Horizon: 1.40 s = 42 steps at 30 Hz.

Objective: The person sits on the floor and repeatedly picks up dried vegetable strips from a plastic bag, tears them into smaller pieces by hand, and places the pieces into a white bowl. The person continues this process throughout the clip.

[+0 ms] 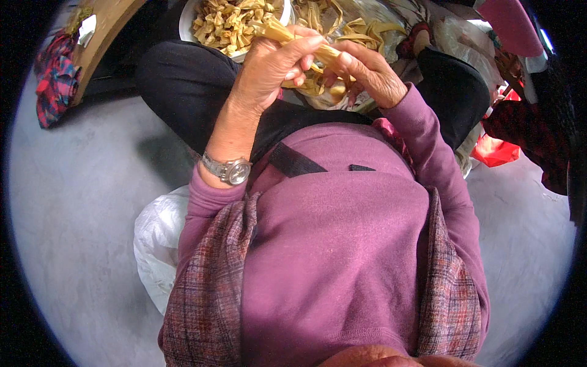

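A folded bundle of yellowish, leaf-like strips (pixel 276 31) runs slantwise across both hands above the lap. My left hand (pixel 282 59), with a metal watch on the wrist, grips it, and the bundle's upper end sticks out past the thumb. The fingers and thumb of my right hand (pixel 367 69) pinch the lower right end. Just beyond my left hand, a white tub (pixel 185 27) holds many short folded pieces (pixel 224 27) of the same yellow material. Longer loose strips (pixel 362 33) lie beyond my right hand, on clear plastic. Something pale and rounded (pixel 338 88) below that hand is partly hidden.
My bent knees (pixel 183 87) in black trousers flank the work. A white sack (pixel 158 243) sits by my left side. At the upper left are a wooden edge (pixel 103 41) and checked cloth (pixel 57 78). A red plastic bag (pixel 495 150) lies on the grey floor (pixel 78 192) to the right.
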Available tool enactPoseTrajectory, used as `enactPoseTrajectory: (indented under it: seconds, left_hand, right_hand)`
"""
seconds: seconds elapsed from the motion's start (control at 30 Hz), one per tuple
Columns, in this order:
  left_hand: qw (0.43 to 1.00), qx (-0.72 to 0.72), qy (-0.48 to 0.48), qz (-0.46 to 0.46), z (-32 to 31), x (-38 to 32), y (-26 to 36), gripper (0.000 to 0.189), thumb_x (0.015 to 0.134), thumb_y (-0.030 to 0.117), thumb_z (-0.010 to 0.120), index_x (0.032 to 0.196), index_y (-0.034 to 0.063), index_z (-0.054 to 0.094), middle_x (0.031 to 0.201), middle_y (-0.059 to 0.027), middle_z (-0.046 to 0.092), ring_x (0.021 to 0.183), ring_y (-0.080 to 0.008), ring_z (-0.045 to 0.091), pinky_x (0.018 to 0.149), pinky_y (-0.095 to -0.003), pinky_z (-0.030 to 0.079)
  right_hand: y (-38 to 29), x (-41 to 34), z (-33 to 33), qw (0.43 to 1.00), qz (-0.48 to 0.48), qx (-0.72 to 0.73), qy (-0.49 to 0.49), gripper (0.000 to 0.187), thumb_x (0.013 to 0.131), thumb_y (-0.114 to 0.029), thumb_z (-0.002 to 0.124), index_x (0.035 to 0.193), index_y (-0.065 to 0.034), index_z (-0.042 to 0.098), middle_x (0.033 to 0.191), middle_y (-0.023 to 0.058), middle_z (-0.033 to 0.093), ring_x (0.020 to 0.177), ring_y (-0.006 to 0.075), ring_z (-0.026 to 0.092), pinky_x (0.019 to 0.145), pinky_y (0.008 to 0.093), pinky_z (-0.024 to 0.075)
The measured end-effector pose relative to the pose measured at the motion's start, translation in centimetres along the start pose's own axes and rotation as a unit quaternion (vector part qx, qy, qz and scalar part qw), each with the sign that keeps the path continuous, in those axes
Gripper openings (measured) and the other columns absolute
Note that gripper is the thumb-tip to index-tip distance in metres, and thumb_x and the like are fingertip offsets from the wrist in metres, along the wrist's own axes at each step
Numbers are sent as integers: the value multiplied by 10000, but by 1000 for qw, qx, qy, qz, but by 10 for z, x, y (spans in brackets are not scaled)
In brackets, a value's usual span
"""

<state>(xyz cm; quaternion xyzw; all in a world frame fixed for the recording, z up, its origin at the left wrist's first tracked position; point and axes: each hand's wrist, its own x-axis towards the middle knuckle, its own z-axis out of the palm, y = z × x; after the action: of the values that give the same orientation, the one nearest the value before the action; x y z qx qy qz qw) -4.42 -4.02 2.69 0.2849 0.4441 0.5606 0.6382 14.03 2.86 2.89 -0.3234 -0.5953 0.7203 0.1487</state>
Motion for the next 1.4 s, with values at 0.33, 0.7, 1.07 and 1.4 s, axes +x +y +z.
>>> enactPoseTrajectory:
  seconds: [0.33, 0.7, 1.07, 1.4]
  left_hand:
    - [984, -165, 31, 56, -33, -5, 25, 115, 817, 109, 651, 919, 57, 650, 764, 12, 577, 653, -56, 494, 524, -223, 405]
    - [968, -92, 123, 197, -57, 104, 122, 94, 817, 105, 648, 892, 48, 641, 702, 2, 565, 516, -47, 462, 510, -229, 476]
    - [927, 110, 194, 301, -84, 207, 189, 118, 823, 187, 664, 814, 77, 622, 677, 15, 569, 520, -34, 480, 521, -201, 460]
    - [822, 393, 290, 293, -124, 158, 160, 184, 797, 192, 631, 713, 28, 628, 634, -11, 607, 540, -70, 531, 493, -238, 429]
  right_hand:
    - [-35, 17, -5, 977, -112, -176, -38, 411, 959, -344, 460, 694, -40, 545, 594, 23, 475, 547, 110, 464, 524, 270, 381]
    - [-136, 157, -42, 806, -351, -460, 124, 299, 898, -297, 546, 749, -39, 568, 602, 186, 512, 605, 408, 540, 520, 440, 411]
    - [-175, 286, -76, 605, -538, -522, 270, 276, 921, -263, 525, 784, -52, 638, 541, 119, 556, 488, 259, 570, 499, 366, 455]
    - [-122, 239, -82, 722, -444, -520, 107, 143, 882, -185, 553, 902, -57, 613, 672, 17, 510, 602, 141, 518, 544, 268, 410]
